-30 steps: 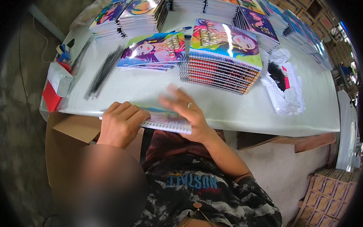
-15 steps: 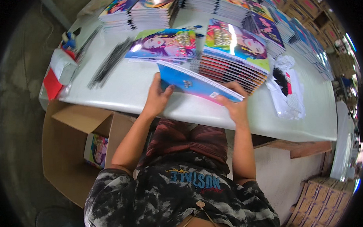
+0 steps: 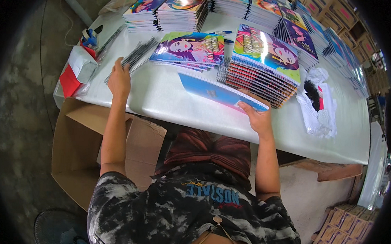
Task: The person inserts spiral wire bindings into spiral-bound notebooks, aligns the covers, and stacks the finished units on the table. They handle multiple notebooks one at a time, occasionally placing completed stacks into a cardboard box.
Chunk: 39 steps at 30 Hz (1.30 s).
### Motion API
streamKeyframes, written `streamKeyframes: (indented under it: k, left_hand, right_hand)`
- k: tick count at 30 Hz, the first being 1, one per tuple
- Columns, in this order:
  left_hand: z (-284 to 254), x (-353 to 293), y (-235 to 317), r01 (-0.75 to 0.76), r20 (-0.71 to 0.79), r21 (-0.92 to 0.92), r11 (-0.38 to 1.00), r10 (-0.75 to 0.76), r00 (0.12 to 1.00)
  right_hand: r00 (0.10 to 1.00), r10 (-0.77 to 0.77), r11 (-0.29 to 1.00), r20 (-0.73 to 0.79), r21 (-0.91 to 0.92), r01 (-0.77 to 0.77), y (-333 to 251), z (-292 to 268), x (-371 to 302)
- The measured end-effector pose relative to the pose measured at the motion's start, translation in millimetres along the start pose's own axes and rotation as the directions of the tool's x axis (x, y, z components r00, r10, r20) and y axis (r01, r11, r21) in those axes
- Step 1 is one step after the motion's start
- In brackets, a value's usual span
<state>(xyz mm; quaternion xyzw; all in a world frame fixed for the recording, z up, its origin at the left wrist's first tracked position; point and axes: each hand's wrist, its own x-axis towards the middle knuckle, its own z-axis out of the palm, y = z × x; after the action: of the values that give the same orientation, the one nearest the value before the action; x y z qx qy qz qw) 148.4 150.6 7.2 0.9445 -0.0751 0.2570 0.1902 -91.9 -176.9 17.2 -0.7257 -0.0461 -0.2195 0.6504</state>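
Note:
In my right hand [image 3: 256, 115] is a thin blue-and-pink book [image 3: 218, 94], gripped at its right end with the thumb on top. A row of punched holes lines its far long edge, and its left end hangs unsupported over the table. My left hand [image 3: 120, 80] is at a bundle of black spiral coils [image 3: 137, 56] on the table's left side, its fingers closed over the near part. To the right of the coils lie a few loose books with a colourful illustrated cover [image 3: 186, 47]. A stack of coil-bound books [image 3: 262, 74] stands just beyond my right hand.
Tall stacks of books [image 3: 181, 15] line the far side of the white table [image 3: 160, 95]. A white plastic bag [image 3: 317, 105] with black contents lies at right. At left are a white-and-red package [image 3: 78, 70] and an open cardboard box [image 3: 78, 143] below. A fan [image 3: 61, 234] stands lower left.
My left hand has let go of the book and moved left to the black coils. The right hand keeps the book. One box flap has swung over, hiding the book inside.

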Motion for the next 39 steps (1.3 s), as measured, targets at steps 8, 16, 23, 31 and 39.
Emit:
streamKeyframes:
  k: [8,16,23,31,39]
  left_hand:
    - [-59.0,-8.7,54.8,0.685,0.605,-0.709,-0.166,0.356,0.713]
    - [-58.8,-38.5,122.8,0.233,0.469,-0.719,0.655,0.210,0.858]
    - [-53.5,-39.8,126.7,0.263,0.449,-0.869,0.420,0.441,0.777]
    - [-50.7,-32.6,135.6,-0.003,0.426,-0.761,0.648,0.504,0.752]
    - [-58.0,-14.8,150.9,0.217,0.612,-0.680,0.700,0.380,0.693]
  right_hand:
    - [0.990,-0.014,0.999,-0.143,-0.048,0.007,2.1,-20.0,-2.0]
    - [0.983,0.013,1.000,-0.181,-0.016,-0.016,3.4,-19.1,-3.7]
    - [0.989,0.062,0.997,-0.131,0.047,-0.056,5.8,-24.9,-2.9]
    - [0.995,0.043,0.999,-0.091,0.006,-0.043,0.5,-25.9,-0.5]
    - [1.000,0.015,0.999,-0.006,-0.046,-0.015,-6.4,-25.1,-1.2]
